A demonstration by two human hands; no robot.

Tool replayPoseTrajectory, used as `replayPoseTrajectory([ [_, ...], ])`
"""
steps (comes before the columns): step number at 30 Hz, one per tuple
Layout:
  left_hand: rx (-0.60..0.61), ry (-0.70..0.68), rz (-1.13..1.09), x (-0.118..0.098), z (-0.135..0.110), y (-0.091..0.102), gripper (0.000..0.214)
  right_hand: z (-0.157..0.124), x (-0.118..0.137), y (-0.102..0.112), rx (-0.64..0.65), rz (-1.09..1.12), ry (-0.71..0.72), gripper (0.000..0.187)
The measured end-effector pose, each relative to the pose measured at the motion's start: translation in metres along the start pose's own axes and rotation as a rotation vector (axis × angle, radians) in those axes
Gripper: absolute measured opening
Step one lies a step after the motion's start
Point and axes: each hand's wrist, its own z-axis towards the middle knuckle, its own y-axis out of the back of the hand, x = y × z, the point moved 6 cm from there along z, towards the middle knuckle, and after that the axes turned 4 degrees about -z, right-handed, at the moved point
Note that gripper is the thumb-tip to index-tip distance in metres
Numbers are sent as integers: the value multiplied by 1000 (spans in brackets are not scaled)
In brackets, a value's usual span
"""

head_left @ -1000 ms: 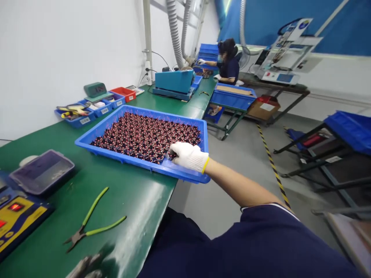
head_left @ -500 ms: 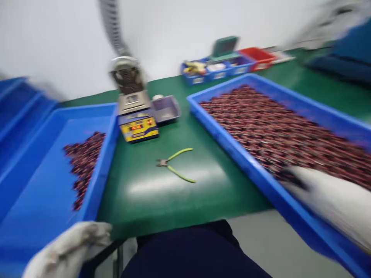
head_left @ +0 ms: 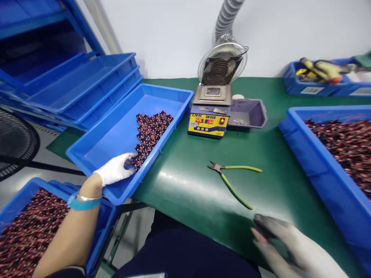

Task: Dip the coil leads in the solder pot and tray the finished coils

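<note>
My left hand, in a white glove, reaches into a blue tray at the left end of the green bench. Its fingertips pinch a small dark wound coil at the near tip of a pile of red-and-black coils. My right hand, also gloved, hovers low over the bench's front edge at the bottom right. It is smeared by motion, with something dark among the fingers that I cannot make out. To its right stands a large blue tray packed with the same coils.
Green-handled cutters lie on the bench between the trays. Behind them are a yellow soldering station, a fume fan and a grey dish. Empty blue trays are stacked at the left. A coil-filled bin sits below.
My view swung left from the full right tray to the left tray. My right hand left the right tray and came toward me. My left hand reached into the left tray's pile.
</note>
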Motion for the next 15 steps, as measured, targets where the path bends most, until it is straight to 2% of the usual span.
replayPoseTrajectory([
  [3, 20, 33, 30, -6, 1, -3, 56, 23, 17, -8, -7, 72, 108, 18],
  [6, 44, 86, 49, -1, -3, -6, 56, 28, 16, -15, 0, 99, 74, 24],
  [9, 33, 14, 18, -4, -4, -8, 62, 27, 12, -20, 6, 117, 59, 27],
  [12, 60, 44, -25, -4, -5, -5, 47, 26, 11, -24, -7, 127, 64, 26],
  [14, 16, 122, -74, -2, -11, 5, 36, 26, 9, -25, -18, 140, 63, 24],
  [15, -59, 153, -121, -3, -16, 13, 34, 26, 8, -27, -17, 149, 60, 23],
])
